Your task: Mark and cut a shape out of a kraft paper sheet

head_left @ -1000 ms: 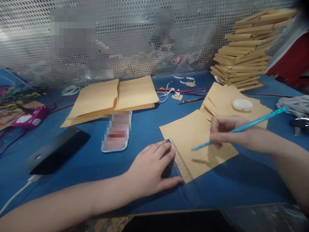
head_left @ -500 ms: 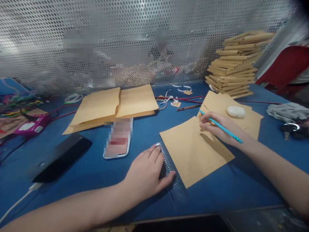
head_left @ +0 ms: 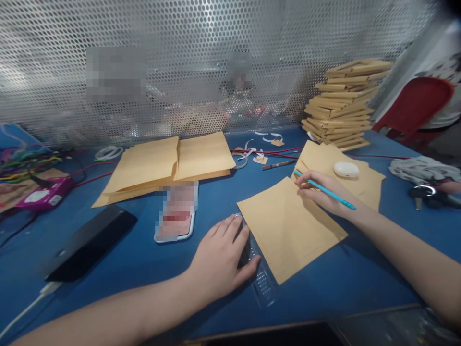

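My left hand [head_left: 221, 257] lies flat with fingers spread on a clear plastic ruler [head_left: 262, 281], which sits on the blue table just left of a brown paper sheet [head_left: 288, 228]. My right hand [head_left: 320, 192] rests at the sheet's far right corner, its fingers closed round a teal pen [head_left: 326, 191] whose tip points away from me towards a pile of brown sheets [head_left: 326, 158].
A white pebble-shaped object [head_left: 346, 169] lies on the pile of sheets. Folded brown envelopes [head_left: 169, 161], a phone [head_left: 176, 211], a black device [head_left: 90, 240], a tall stack of brown packets [head_left: 342, 105], keys [head_left: 428, 194], cables [head_left: 21, 161] and a perforated metal screen [head_left: 201, 62] surround the work spot.
The ruler and my left hand slid off the sheet's left edge. My right hand moved from mid-sheet to its far right corner, the pen now reversed and lying low.
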### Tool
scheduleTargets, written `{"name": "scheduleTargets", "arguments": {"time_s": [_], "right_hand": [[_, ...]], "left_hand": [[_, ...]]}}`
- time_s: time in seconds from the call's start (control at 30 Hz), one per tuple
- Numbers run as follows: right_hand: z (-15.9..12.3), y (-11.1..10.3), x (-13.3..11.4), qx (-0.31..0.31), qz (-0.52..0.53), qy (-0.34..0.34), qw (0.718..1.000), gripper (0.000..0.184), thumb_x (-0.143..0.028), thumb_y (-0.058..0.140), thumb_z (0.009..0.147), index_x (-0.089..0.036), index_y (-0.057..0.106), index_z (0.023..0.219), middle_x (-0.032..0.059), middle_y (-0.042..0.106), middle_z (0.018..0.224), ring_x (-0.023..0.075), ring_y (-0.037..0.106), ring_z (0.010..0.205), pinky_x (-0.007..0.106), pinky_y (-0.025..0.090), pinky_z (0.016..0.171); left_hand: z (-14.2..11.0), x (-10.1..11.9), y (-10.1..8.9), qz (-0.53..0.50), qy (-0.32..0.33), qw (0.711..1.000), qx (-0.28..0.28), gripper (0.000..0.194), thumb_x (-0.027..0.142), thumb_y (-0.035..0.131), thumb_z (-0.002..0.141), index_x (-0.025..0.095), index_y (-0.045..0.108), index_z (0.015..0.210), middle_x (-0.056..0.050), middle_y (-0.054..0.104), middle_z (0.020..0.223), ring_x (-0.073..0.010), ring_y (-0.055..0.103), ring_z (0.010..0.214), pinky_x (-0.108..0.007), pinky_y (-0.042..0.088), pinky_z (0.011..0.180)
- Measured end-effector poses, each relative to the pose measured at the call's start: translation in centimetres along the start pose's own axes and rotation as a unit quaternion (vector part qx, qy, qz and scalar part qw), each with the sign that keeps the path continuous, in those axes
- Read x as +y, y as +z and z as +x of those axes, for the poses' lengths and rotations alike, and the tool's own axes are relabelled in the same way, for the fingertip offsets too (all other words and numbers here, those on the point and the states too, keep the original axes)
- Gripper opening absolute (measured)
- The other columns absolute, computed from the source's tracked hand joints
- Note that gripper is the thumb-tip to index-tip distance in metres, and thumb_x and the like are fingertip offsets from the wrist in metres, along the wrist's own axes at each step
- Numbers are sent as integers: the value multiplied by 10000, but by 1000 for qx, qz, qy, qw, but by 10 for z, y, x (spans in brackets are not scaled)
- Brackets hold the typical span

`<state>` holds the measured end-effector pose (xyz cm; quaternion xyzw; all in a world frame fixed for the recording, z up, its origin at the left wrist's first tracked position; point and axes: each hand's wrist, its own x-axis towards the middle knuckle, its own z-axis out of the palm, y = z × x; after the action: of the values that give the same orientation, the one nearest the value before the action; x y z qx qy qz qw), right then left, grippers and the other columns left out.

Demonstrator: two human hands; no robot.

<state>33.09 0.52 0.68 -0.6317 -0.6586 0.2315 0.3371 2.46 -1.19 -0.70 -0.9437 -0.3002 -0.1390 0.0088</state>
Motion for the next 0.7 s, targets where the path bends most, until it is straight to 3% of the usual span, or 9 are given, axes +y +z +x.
{"name": "scheduleTargets", "arguments": {"time_s": [0.13,0.23,0.47,0.63,0.7], "right_hand": [[1,3,-6,28,22,41,999,110,-235,552,732,-225,534,839,12,601,770,192,584,692,339,448,640],[2,4,-6,60,28,43,997,114,-235,550,728,-226,537,841,9,601,760,186,567,675,327,434,619],[5,9,4,81,38,12,996,105,-236,558,738,-229,556,843,27,628,804,184,587,684,316,432,620],[3,8,-10,162,43,39,985,73,-294,605,746,-228,580,767,13,607,677,170,538,566,309,404,539],[-1,4,-20,203,47,30,978,149,-353,609,780,-233,583,695,4,566,599,173,529,559,311,405,535]], "left_hand": [[0,1,0,-22,31,999,39,394,344,506,868,97,573,1168,-188,573,1244,-328,534,1178,-461,472,957],[0,3,-1,-47,97,991,76,291,253,483,872,104,592,1098,-166,602,1201,-291,555,1152,-425,475,965],[2,6,-4,-132,280,951,18,262,179,441,895,108,579,1107,-111,652,1088,-197,593,1052,-307,468,970],[3,3,-2,-152,302,941,21,250,164,452,904,102,568,1116,-111,657,1042,-194,596,1031,-315,479,939],[3,3,-1,-152,306,940,16,250,162,439,910,108,568,1117,-108,660,1033,-194,599,1017,-315,484,926]]}}
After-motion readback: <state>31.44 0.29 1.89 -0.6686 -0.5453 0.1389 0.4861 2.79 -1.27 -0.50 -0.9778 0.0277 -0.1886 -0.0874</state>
